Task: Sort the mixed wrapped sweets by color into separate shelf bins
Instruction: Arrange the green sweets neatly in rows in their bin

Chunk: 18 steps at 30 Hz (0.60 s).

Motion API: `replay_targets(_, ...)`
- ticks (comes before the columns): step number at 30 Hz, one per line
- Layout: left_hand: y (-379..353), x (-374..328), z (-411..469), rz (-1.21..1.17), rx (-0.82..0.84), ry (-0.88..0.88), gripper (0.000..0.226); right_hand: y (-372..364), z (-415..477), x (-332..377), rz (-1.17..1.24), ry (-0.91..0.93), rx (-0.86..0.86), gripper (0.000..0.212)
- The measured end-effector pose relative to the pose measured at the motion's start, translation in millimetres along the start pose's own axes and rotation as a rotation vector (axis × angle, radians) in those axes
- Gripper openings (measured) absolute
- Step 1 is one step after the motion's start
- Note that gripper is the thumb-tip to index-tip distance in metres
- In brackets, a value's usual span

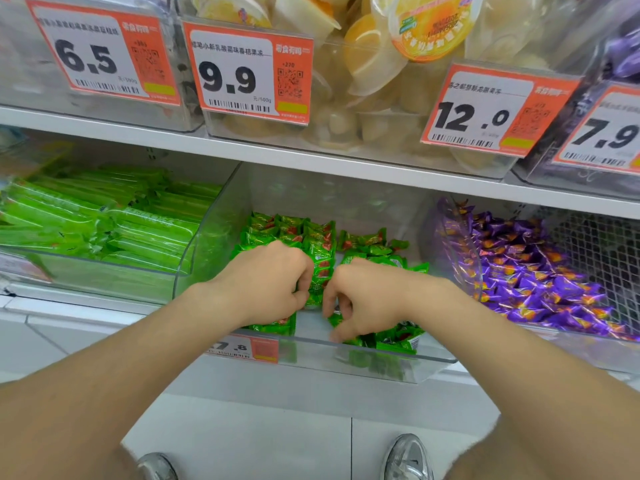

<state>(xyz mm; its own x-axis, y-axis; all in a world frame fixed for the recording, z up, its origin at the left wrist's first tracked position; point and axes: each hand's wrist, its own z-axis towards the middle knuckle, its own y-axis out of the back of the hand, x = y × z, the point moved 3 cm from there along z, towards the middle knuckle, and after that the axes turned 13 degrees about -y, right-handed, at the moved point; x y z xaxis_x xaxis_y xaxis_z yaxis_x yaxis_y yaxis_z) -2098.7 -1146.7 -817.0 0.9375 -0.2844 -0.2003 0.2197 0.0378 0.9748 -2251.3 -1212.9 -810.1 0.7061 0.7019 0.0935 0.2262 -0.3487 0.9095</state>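
Nearest the camera: two silver shoes [408, 457] on pale floor tiles, with both bare forearms reaching up and forward to the lower shelf.

Left hand [273, 282]: inside the clear plastic middle bin [381, 358], knuckles up, fingers curled round a small stack of green wrapped sweets [311, 237] at the bin's centre line.

Right hand [360, 299]: just beside the left, nearly touching it. Its fingers are curled and its thumb points down, pinching green wrappers near the front wall. Exactly how many pieces it holds cannot be read.

The sweets lie in two rough rows, running front to back. Judgement: both hands are working at the gap between the rows, squaring up one colour group instead of lifting anything out. No off-colour piece shows among the green here.

An orange-and-white price label [242, 347] sits on the bin's front wall, partly hidden by the left wrist.

Neighbouring bins:
- Left: long bright-green flat packets [104, 220], stacked lengthwise.
- Right: shiny purple wrapped sweets [540, 271], heaped loose against the clear divider, well apart from the hands.

The transparent walls keep the colours separate while leaving each one visible.

Farthest: a white shelf board [311, 157] carries clear boxes of pale yellow jelly cups [367, 53]. Large orange-bordered price tags [247, 71] are clipped to the fronts, angled for a standing reader.
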Motion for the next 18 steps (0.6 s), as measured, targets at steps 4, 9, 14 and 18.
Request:
replay_targets(4,0,-1,2,-0.099,0.012,-0.016,0.009,6,-2,3,-0.018,-0.051,-0.107,0.015)
replay_targets(9,5,-9,9,-0.268,-0.105,-0.085,0.027,22,-11,-4,0.112,-0.117,-0.233,0.016)
replay_targets(14,16,-14,8,-0.49,-0.285,-0.031,0.044,36,-17,-11,0.358,-0.205,-0.436,0.017)
replay_targets(18,23,-19,6,-0.417,-0.32,-0.143,0.054,36,-14,-16,0.764,-0.27,-0.344,0.016)
